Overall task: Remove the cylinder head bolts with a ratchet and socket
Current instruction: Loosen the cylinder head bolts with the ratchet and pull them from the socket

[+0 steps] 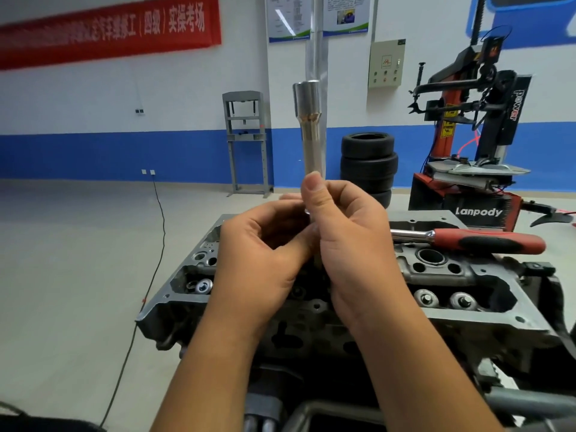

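I hold a long chrome socket extension (311, 135) upright above the cylinder head (486, 310). My right hand (352, 238) grips its lower shaft, thumb pressed on it. My left hand (265, 254) curls against the bottom end, which is hidden between my fingers. The wide end of the tool points up. A ratchet with a red and black handle (486, 240) lies on the far right edge of the head, touched by neither hand. Valve spring retainers (445, 299) show in the head's right side.
The engine sits on a stand with grey tubes (526, 400) at the lower right. Behind stand stacked tyres (369, 157), a red tyre changer (467, 182) and a grey shop press (246, 141). A black cable (156, 260) runs across the floor at the left.
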`<state>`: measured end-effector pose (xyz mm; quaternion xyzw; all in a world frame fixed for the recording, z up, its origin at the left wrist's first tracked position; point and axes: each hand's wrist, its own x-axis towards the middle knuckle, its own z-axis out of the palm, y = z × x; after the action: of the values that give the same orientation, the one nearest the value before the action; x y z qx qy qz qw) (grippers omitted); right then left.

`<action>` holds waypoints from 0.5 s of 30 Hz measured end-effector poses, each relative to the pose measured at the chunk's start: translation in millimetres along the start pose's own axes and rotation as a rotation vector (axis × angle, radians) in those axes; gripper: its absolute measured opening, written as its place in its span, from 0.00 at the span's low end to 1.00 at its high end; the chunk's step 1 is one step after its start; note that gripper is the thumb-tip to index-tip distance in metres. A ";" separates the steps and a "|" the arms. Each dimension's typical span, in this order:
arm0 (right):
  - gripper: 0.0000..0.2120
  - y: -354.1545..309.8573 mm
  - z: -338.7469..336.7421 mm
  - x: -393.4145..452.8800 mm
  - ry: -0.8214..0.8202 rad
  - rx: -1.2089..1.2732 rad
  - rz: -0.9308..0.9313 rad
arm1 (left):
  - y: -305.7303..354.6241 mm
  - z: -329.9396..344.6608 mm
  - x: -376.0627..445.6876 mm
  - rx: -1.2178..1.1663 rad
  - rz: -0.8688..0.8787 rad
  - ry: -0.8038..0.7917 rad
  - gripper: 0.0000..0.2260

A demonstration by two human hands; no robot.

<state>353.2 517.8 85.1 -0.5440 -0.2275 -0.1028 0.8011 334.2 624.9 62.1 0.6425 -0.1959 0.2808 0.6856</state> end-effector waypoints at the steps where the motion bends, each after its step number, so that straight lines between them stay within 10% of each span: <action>1: 0.19 -1.1 0.4 -0.4 0.011 -0.008 -0.010 | 1.0 -0.7 0.2 -0.017 -0.011 -0.051 0.11; 15: 0.14 -1.9 -2.0 -2.7 0.024 0.079 -0.010 | -1.7 -5.2 3.7 -0.060 -0.092 -0.149 0.12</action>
<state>350.6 515.0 84.7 -0.5093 -0.2244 -0.1043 0.8242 337.6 630.4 62.6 0.6489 -0.2248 0.1943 0.7005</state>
